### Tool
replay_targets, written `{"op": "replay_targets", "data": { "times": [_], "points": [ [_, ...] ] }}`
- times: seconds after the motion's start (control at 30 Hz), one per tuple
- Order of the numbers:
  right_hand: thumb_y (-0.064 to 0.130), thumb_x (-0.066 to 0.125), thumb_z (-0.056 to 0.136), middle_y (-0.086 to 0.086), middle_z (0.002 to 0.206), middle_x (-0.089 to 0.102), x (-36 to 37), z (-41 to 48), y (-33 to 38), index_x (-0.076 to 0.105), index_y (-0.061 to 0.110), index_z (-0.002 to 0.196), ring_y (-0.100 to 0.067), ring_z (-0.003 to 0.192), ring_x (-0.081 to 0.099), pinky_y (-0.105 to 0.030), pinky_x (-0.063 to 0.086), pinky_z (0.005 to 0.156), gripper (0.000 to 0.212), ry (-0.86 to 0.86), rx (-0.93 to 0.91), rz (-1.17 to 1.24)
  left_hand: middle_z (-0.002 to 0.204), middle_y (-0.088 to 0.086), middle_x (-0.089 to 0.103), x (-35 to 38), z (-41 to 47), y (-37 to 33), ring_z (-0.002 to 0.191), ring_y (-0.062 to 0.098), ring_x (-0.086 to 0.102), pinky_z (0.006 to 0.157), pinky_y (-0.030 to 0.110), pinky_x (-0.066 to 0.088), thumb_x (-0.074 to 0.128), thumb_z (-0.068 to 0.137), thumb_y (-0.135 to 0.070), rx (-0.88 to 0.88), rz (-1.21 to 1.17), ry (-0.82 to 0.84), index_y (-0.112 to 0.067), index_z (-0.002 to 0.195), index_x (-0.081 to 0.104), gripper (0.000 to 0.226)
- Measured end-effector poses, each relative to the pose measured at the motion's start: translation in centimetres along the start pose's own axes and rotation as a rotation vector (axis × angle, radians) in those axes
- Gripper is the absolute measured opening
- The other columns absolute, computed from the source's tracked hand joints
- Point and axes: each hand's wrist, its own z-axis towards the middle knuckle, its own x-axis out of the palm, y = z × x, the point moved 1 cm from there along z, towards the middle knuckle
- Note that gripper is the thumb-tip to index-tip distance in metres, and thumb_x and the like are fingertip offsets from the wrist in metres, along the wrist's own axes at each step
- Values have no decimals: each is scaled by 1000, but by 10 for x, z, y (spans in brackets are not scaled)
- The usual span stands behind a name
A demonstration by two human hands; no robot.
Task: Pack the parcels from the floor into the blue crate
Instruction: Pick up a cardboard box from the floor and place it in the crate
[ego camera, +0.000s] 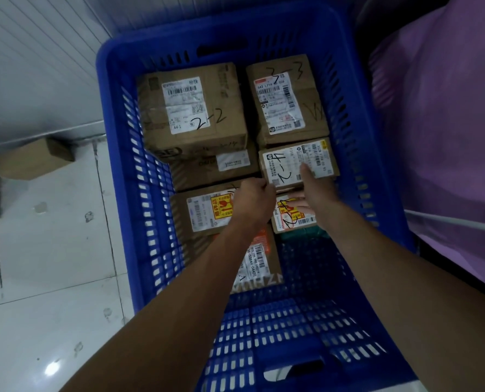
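The blue crate fills the middle of the head view and holds several cardboard parcels. Both my hands reach into it and hold a small parcel marked "4-2" in the right half. My left hand grips its near left corner with curled fingers. My right hand holds its near right edge, thumb lying on the white label. A parcel marked "2-2" sits at the far left and one marked "3-3" at the far right. Under my wrists lie parcels with orange fragile stickers.
One brown parcel lies on the white tiled floor at the left, against the wall. A purple plastic-covered bulk stands close along the crate's right side. The crate's near right corner shows bare blue bottom.
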Motion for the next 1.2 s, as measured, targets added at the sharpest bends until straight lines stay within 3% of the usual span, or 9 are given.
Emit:
{"op": "replay_targets", "data": {
  "times": [0.17,0.37,0.47,0.6,0.83,0.97,1.03,1.13,1.2],
  "points": [
    [51,43,104,-15,102,74,-8,-3,6,57,14,130,-26,82,72,-39,56,84,48,92,36,-17,102,13,76,2,-10,-4,92,41,70,75,48,58,50,99,-26,29,10,12,-13,118,72,32],
    [54,42,103,-13,86,72,-8,-10,7,61,13,123,-26,74,71,-33,56,69,49,93,45,-7,102,15,76,-1,-13,-9,97,42,69,78,46,58,53,98,-27,-37,-3,64,-15,117,72,29],
    [60,46,99,-12,84,74,-10,-23,2,61,9,127,-26,72,72,-33,57,70,60,89,57,-30,85,9,69,-7,-24,-10,80,32,64,69,36,51,56,99,-24,-89,-16,80,-8,97,68,20],
    [68,50,93,-12,86,76,-7,-51,6,61,3,126,-26,75,73,-35,59,70,73,101,73,-84,82,11,62,-32,-42,-16,75,25,56,66,33,42,56,98,-20,-136,-25,25,2,96,65,24],
    [62,50,96,-17,89,77,21,-130,52,64,8,100,-27,69,69,-39,56,78,56,202,-12,-203,120,5,71,-105,-80,-38,105,20,68,97,41,56,57,98,-25,-203,-198,-108,-11,130,65,36],
    [59,49,98,-16,83,77,61,-167,77,67,10,96,-31,73,71,-45,58,84,52,264,-113,-325,115,-2,72,-152,-103,-49,102,14,68,92,36,57,56,96,-25,-128,-174,-172,-18,123,70,31],
    [57,47,100,-16,82,76,94,-179,89,69,11,97,-34,78,73,-45,58,81,51,288,-191,-396,111,-2,73,-182,-107,-46,100,12,68,89,31,57,56,97,-23,-55,-160,-230,-19,118,71,26],
    [52,45,102,-12,77,75,149,-187,104,67,12,89,-28,72,71,-41,57,73,48,250,-297,-449,102,-1,73,-235,-100,-27,87,8,70,71,17,55,54,101,-20,19,-192,-294,-16,110,70,19],
    [50,44,104,-8,75,74,185,-191,109,66,14,89,-23,68,69,-36,54,65,44,214,-348,-476,97,2,74,-271,-94,-5,84,11,72,72,21,59,54,101,-17,10,-247,-346,-14,107,69,17]
  ]
}}
